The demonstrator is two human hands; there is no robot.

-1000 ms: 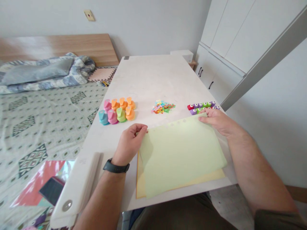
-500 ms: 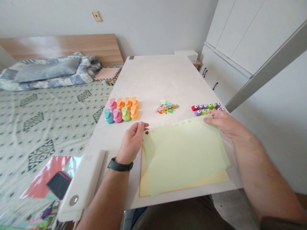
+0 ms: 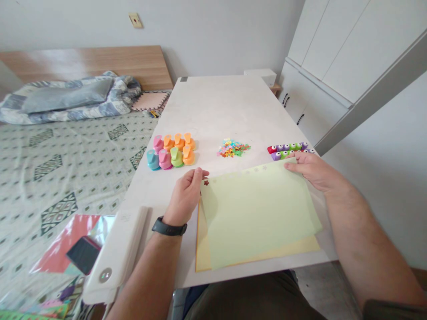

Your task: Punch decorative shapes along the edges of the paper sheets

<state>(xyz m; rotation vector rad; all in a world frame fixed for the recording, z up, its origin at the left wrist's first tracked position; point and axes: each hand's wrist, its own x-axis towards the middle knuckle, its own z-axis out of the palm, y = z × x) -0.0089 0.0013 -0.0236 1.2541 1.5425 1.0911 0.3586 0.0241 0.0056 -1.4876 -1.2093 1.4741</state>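
Observation:
A sheet of pale green paper [image 3: 260, 209] is held by its two far corners, its top edge lifted above the table. My left hand [image 3: 187, 191] pinches the left corner between thumb and fingers, beside a dark flower-shaped hole. At the right corner my right hand [image 3: 310, 169] grips the sheet, thumb on top. Faint flower-shaped holes run along the sheet's far edge. Beneath it lies a yellow sheet [image 3: 203, 258], mostly covered. Beyond the paper is a pile of small colourful paper cutouts [image 3: 233, 148].
Several colourful craft punches [image 3: 176, 156] stand in two rows at the left. Smaller punches [image 3: 288, 149] line up at the right, partly behind my right hand. A long white device [image 3: 116, 253] lies along the table's left edge. A phone [image 3: 83, 254] rests on the bed.
Both hands keep hold of the green sheet in nearly the same pose. The whole view has shifted very slightly.

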